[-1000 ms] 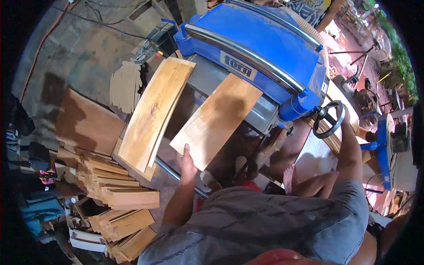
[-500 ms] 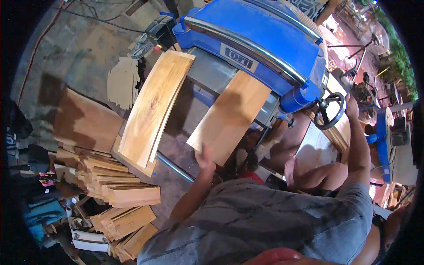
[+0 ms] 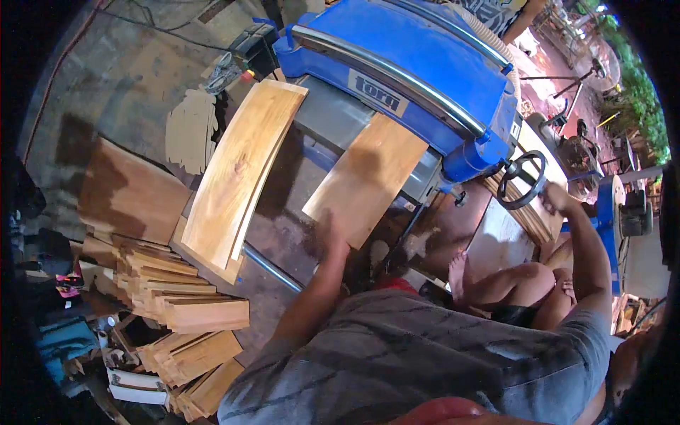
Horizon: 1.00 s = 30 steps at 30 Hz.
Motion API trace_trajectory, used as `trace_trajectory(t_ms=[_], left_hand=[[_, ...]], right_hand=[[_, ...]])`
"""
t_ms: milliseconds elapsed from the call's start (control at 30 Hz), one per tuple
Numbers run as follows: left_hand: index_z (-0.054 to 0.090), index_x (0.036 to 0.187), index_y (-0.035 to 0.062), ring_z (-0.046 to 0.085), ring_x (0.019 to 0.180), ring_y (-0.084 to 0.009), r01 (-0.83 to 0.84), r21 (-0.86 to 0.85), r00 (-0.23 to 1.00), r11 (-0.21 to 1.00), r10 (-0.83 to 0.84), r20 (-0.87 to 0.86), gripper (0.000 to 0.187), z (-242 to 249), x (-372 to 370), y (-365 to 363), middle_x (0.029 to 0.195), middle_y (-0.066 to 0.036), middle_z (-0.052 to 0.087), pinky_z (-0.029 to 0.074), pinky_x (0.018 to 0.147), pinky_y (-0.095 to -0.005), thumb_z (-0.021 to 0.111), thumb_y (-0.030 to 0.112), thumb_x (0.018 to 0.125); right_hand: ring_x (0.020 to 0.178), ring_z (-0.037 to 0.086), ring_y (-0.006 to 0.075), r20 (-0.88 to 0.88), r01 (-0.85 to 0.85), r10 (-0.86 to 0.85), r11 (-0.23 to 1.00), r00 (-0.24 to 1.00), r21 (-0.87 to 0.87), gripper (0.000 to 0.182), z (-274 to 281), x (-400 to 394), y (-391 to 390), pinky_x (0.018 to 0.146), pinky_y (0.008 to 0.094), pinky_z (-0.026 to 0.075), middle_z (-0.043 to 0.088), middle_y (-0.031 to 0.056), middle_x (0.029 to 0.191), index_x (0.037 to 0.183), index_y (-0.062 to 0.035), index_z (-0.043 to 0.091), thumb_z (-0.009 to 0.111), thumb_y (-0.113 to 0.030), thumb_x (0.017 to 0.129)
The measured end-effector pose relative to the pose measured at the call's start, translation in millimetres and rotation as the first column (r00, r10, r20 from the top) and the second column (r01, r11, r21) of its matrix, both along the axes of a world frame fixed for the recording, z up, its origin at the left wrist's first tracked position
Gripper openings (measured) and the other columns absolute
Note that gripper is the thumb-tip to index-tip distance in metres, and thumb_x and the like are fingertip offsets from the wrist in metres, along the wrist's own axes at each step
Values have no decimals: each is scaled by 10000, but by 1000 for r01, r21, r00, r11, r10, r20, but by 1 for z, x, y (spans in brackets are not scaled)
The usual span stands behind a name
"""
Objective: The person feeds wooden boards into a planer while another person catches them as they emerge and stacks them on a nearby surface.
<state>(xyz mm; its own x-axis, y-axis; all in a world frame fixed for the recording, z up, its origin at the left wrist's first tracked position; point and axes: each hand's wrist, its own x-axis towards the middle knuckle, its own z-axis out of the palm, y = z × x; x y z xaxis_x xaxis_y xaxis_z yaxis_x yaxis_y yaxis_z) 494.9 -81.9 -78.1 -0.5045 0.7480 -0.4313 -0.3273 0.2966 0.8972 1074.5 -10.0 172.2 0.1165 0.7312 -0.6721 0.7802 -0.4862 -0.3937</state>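
Observation:
A wooden board lies on the metal bed of the blue thickness planer, its far end under the machine's front. My left hand is at the board's near end, its fingers smeared by motion. At the right side of the planer, my right hand is closed at the lower right rim of the black handwheel; its fingers partly hide what they grip. To the left of the board being fed, a stack of long, pale boards rests at a slant.
Several cut boards are piled at lower left, beside a brown panel on the floor. Another person's bare legs are close at my right. Behind the planer stands a person in patterned clothing. A ribbed hose runs there.
The board has slid further toward the planer, with my left hand following it. My right hand has moved down and left around the handwheel's rim.

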Motion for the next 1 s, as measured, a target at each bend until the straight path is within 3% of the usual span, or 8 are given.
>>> trace_trajectory(t_ms=[67, 167, 333, 500, 567, 733, 900, 1000], left_hand=[[491, 1304, -13, 603, 1066, -284, -15, -321, 999, 947, 4, -34, 649, 35, 7, 10, 1236, -221, 563, 482, 910, -386, 474, 519, 933], [487, 1301, -24, 618, 1044, -286, 111, -264, 992, 958, -124, -30, 666, 59, 7, 12, 1208, -225, 587, 500, 879, -384, 494, 522, 919], [484, 1297, -22, 632, 1005, -292, -44, -90, 985, 995, 59, 163, 632, -38, 20, 36, 1215, -192, 580, 522, 836, -390, 516, 485, 922], [465, 1310, -10, 629, 992, -292, -99, 18, 927, 995, 85, 364, 573, 2, 34, 50, 1197, -165, 573, 532, 828, -398, 513, 426, 942], [443, 1326, -7, 614, 1021, -281, -56, 4, 777, 998, 41, 629, 572, 9, 35, 53, 1186, -154, 573, 527, 845, -398, 500, 419, 950], [428, 1333, -13, 603, 1048, -286, -58, 33, 804, 998, 27, 593, 609, 2, 43, 63, 1219, -171, 545, 517, 863, -411, 489, 453, 945], [432, 1324, -30, 589, 1069, -296, -111, -29, 762, 993, 104, 639, 666, 6, 54, 80, 1253, -188, 519, 504, 885, -426, 497, 499, 925], [443, 1321, -42, 579, 1083, -305, -107, -131, 817, 986, 162, 554, 715, -5, 57, 89, 1272, -184, 516, 487, 911, -427, 516, 531, 900]], right_hand=[[369, 427, 138, 36, 50, -59, 976, 998, 211, 454, 2, 21, 30, 354, 324, 348, 424, 40, 472, 641, -38, 543, 407, -336, 954], [374, 433, 157, 207, 5, -179, 768, 962, 641, 542, -24, 32, 48, 394, 325, 364, 435, 69, 466, 617, -15, 530, 411, -413, 966], [534, 527, 158, -75, 330, -388, 647, 918, 687, 557, 15, -7, 54, 546, 314, 423, 517, 52, 573, 759, -4, 544, 398, -493, 983], [819, 584, 320, 168, -99, -217, 295, 962, 950, 398, 51, -86, 63, 771, 383, 448, 605, 188, 887, 1020, 20, 567, 434, -355, 997], [862, 596, 321, 201, -158, -118, 302, 972, 940, 320, 43, -127, 77, 786, 387, 455, 615, 184, 933, 1071, -18, 580, 490, -309, 973], [1187, 513, 347, 378, -423, 191, 444, 906, 790, 536, 11, -245, 129, 1019, 422, 386, 560, 220, 1245, 1204, -27, 577, 563, -467, 898], [1130, 561, 386, 372, -472, 328, 775, 869, 419, 734, 9, -293, 171, 970, 436, 435, 592, 249, 1195, 1289, -31, 518, 619, -579, 810], [1076, 589, 404, 431, -505, 300, 692, 851, 515, 733, -2, -287, 168, 934, 444, 458, 618, 251, 1142, 1267, -24, 532, 632, -578, 798]])
